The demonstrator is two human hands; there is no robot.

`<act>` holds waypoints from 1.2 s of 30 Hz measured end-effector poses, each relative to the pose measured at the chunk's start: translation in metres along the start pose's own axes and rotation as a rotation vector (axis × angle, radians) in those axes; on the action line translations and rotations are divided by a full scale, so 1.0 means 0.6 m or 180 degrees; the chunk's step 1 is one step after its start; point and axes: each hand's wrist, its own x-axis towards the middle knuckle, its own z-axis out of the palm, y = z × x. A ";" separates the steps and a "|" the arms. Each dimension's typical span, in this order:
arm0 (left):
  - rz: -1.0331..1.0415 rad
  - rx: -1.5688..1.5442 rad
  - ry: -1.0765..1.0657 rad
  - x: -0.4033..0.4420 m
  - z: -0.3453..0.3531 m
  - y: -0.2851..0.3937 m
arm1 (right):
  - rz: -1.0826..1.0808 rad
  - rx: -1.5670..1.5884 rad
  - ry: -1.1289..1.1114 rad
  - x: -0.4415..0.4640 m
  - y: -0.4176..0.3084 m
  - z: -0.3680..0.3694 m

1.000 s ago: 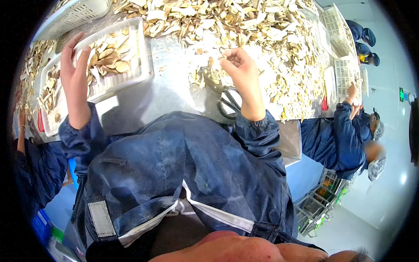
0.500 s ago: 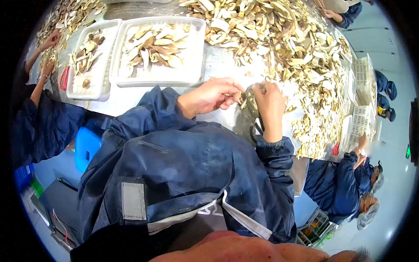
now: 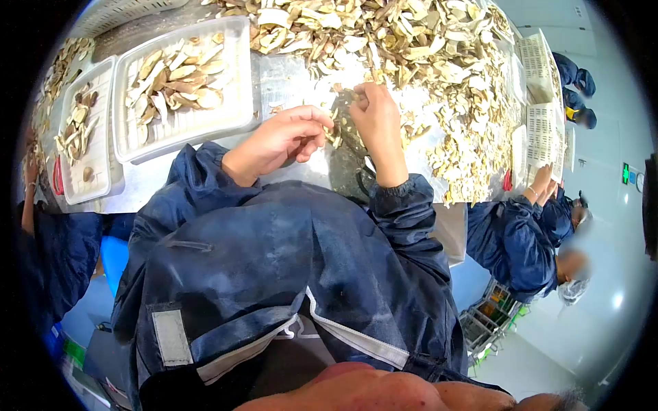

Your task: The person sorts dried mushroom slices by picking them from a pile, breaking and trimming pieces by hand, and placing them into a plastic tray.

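My left hand is just above the table's near side, its fingers curled in and thumb near the index fingertip. Whether a small piece sits between them I cannot make out. To its right, my right hand has its fingers bent and pressed together, fingertips pointing down-left. What they hold, if anything, is hidden. Small scraps lie on the dark shadowed patch of table between both hands. Beyond them spreads a big heap of pale, brown-edged mushroom slices. Left of my left hand stands a white plastic tray with mushroom slices in it.
A second white tray with fewer slices stands farther left, beside a red-handled tool. Smaller slices cover the table's right side. White perforated baskets line the right edge. Co-workers in dark blue clothing are at both sides.
The whole view has shifted, so the table, trays and hands appear farther left and higher. My right fingers have closed in more; my left hand keeps nearly the same curl.
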 end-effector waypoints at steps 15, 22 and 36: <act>0.0087 0.0070 0.0017 0.003 -0.004 -0.005 | 0.0384 0.0478 -0.0228 -0.009 -0.006 -0.011; 0.0102 0.0064 -0.0018 0.003 -0.005 -0.006 | 0.0392 0.0298 -0.0312 -0.012 -0.006 -0.010; 0.0132 0.0003 0.0000 0.003 -0.010 -0.008 | -0.0425 0.0028 -0.0239 0.029 -0.023 0.015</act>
